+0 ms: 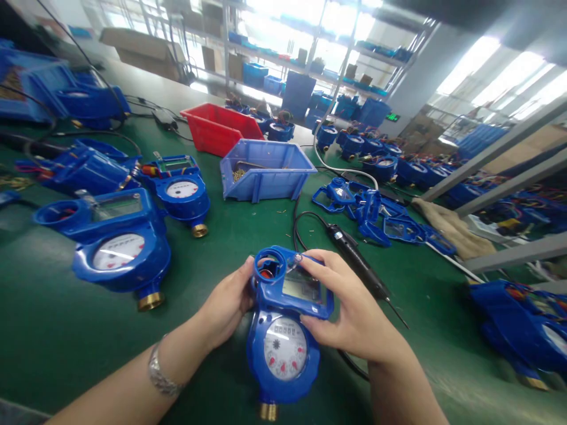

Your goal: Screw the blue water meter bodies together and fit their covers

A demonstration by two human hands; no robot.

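Observation:
A blue water meter point(283, 348) with a white dial and a brass end lies on the green table point(66, 348) in front of me. A blue cover with a small display window point(295, 286) sits on its upper part. My left hand point(224, 307) grips the cover's left side. My right hand point(349, 310) wraps the cover's right side, its forefinger reaching over the top edge. Both hands are closed on the meter.
Two more blue meters point(119, 248) point(183, 192) lie to the left. A blue bin point(266, 168) and a red bin point(217, 127) stand behind. An electric screwdriver point(358, 260) with its cable lies right of my hands, beside loose blue covers point(381, 215).

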